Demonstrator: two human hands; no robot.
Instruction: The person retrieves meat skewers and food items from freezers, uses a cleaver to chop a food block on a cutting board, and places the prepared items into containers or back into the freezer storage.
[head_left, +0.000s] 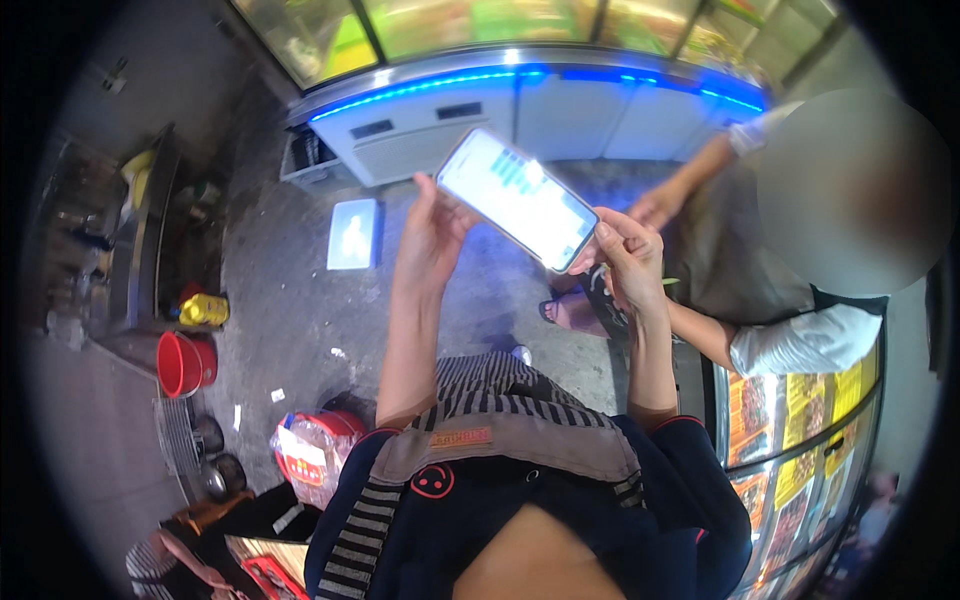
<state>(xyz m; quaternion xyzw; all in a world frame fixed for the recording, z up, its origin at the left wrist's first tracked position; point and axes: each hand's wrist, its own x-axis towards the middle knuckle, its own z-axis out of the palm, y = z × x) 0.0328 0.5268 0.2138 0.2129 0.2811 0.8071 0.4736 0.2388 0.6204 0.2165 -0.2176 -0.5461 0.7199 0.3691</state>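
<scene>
A smartphone (510, 199) with a brightly lit screen is tilted in front of me, above the floor. My right hand (630, 244) pinches its lower right corner, thumb on the front edge and fingers behind. At the opposite end, my left hand (442, 217) cradles the phone's edge. The left thumb points up beside the corner, and its fingers are partly hidden behind the phone. What the screen shows is too glaring to make out. Just past my right hand is another person's hand (656, 204).
A co-worker in a brown apron (720, 247) sits close on the right, by a lit display fridge (787, 427). Ahead stands a white refrigerated counter (566, 120) with a blue light strip. A white box (352, 234), red bucket (184, 364) and bagged red tub (315, 457) stand leftward.
</scene>
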